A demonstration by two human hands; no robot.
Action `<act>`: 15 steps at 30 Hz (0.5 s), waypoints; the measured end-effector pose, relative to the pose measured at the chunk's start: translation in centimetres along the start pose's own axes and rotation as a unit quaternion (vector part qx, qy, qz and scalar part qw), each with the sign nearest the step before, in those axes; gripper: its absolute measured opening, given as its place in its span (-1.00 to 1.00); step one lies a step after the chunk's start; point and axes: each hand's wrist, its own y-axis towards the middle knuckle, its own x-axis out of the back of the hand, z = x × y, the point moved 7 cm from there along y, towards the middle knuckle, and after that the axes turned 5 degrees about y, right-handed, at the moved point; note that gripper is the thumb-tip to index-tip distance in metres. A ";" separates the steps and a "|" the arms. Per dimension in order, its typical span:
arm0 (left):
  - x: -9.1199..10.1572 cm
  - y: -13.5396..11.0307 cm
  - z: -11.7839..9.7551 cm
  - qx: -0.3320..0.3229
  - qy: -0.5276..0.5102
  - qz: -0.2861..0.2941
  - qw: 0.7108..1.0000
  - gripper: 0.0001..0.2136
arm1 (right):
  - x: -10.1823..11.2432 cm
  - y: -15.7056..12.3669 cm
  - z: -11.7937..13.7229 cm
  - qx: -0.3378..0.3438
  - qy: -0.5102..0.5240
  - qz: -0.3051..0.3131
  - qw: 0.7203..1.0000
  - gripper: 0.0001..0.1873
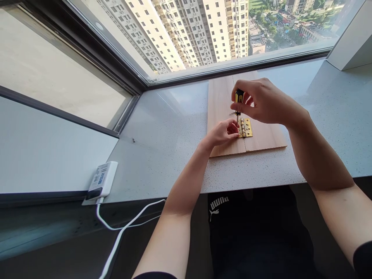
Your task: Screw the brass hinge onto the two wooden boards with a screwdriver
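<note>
My right hand (pixel 258 100) grips a short yellow-and-black screwdriver (pixel 239 97) by its handle, with the shaft pointing down. Below it lies a brass-coloured hinge (pixel 248 128), spread flat across the seam between two pale wooden boards (pixel 266 140). At the hinge's left leaf, the curled fingers of my left hand (pixel 225 132) are pinched together close around the screwdriver's tip. What they pinch is hidden, and a screw there cannot be made out. Small thin metal pieces (pixel 232 113) lie on the board just behind the hinge.
The boards rest on a speckled white sill (pixel 174 147) under a large window. A white power bank (pixel 106 180) with a white cable (pixel 116 244) sits at the left edge. One small dark object (pixel 133 140) lies on the sill. A white box-like panel (pixel 348 38) stands back right.
</note>
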 end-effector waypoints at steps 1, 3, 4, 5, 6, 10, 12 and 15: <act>0.0 0.0 0.0 0.000 -0.004 -0.001 1.000 -0.74 | -0.1 0.0 0.0 0.003 0.001 0.004 1.000 -0.86; 0.1 0.1 0.1 0.000 -0.010 -0.001 1.000 -0.73 | -0.6 0.1 -0.2 0.011 0.002 0.017 1.000 -0.87; 0.2 0.1 0.1 0.000 -0.010 0.000 1.000 -0.72 | -0.8 0.1 -0.2 0.016 0.001 0.024 1.000 -0.87; 0.2 0.1 0.2 0.001 -0.008 0.000 1.000 -0.72 | -1.1 0.2 -0.3 0.022 0.001 0.030 0.999 -0.88; 0.2 0.1 0.3 0.001 -0.004 0.000 1.000 -0.71 | -1.3 0.2 -0.3 0.026 0.000 0.035 0.999 -0.89; 0.2 0.3 0.9 0.005 0.005 0.003 1.000 -0.71 | -2.2 0.4 -0.7 0.034 0.002 0.043 0.998 -0.93; 0.0 0.4 1.1 0.004 -0.001 0.009 1.000 -0.72 | -2.5 0.5 -1.0 0.036 0.005 0.045 0.998 -0.94; 0.0 0.4 1.1 -0.007 -0.006 0.008 1.000 -0.72 | -2.7 0.6 -1.3 0.047 0.013 0.041 0.998 -0.94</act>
